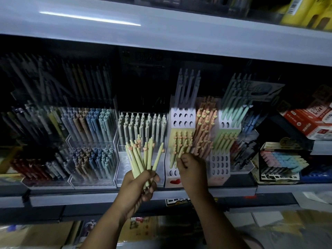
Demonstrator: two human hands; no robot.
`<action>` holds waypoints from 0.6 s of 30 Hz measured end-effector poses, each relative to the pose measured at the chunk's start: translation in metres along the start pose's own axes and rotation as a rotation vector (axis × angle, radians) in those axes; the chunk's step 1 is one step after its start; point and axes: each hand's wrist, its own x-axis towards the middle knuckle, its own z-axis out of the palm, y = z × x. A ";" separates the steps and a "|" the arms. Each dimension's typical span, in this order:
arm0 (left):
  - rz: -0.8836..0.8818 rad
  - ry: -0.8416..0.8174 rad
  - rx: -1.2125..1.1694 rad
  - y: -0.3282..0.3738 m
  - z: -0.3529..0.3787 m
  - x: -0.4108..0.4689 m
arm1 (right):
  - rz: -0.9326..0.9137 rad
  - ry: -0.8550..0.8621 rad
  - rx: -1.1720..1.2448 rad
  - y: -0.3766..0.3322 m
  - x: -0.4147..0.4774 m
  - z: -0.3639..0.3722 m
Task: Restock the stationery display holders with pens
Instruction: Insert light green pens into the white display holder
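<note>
Now pens (142,157) fan above left hand (138,186); right hand (190,168) pinches pen (179,153).

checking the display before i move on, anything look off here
Nothing spilled or broken. The white tier above the yellow pens has rows of empty holes, as does the low grey tier.

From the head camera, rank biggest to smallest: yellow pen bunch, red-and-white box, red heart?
Tied: yellow pen bunch and red-and-white box, alike; box cut off at the edge.
Smallest: red heart.
</note>
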 end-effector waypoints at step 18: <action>0.035 0.028 0.078 0.004 0.004 -0.001 | 0.086 -0.187 -0.054 -0.003 0.009 -0.011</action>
